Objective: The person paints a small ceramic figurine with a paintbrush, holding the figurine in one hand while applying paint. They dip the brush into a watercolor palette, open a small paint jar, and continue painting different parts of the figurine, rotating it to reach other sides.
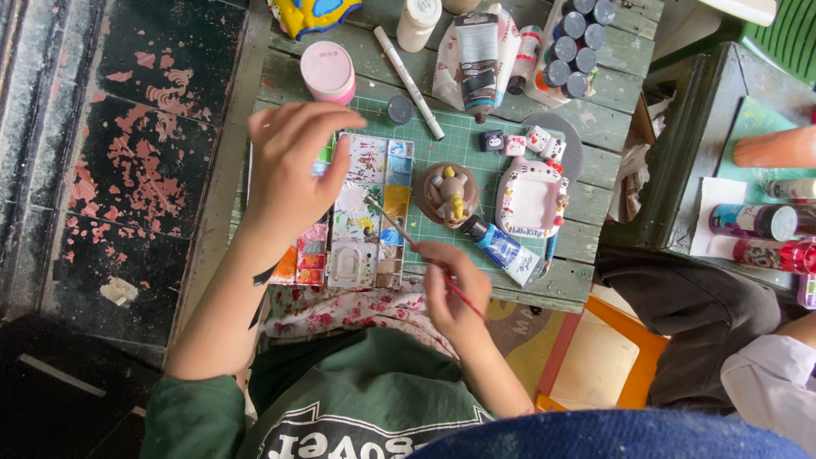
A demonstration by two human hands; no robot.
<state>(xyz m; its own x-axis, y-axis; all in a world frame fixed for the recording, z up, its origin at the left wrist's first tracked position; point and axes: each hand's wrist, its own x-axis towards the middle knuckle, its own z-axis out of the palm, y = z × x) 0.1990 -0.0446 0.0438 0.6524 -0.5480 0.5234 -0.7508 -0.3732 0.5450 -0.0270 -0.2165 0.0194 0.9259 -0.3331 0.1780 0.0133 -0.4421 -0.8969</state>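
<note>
Sitting over a worn green wooden table (595,127), the person is working at a green cutting mat (463,140) that is carrying most of the clutter, and the crowding is where trouble is likely lying. The paint palette (361,212) is resting on the mat's near left part, its front edge reaching the table's near rim above a flowered cloth (340,310), so a hard press could be tipping it toward the lap. The left hand (289,170) is lying over the palette's left side, fingers bent and spread on its wells rather than clamped round anything; wet colour may be smearing onto the skin. The right hand (455,293) is pinching a thin red-handled paintbrush (416,246), whose tip is touching the palette's middle wells. Just beside the palette a small round clay figure (449,195) is standing, and beside that a white picture frame (531,200) with tiny figures on it; a wide sweep of the brush handle could be knocking or marking either. A blue paint tube (501,248) is lying near the brush hand, close to the table's edge, and a nudge from the wrist might be rolling it off. The pink jar (328,72) and the white marker (408,81) are lying farther back, well apart from both hands.
</note>
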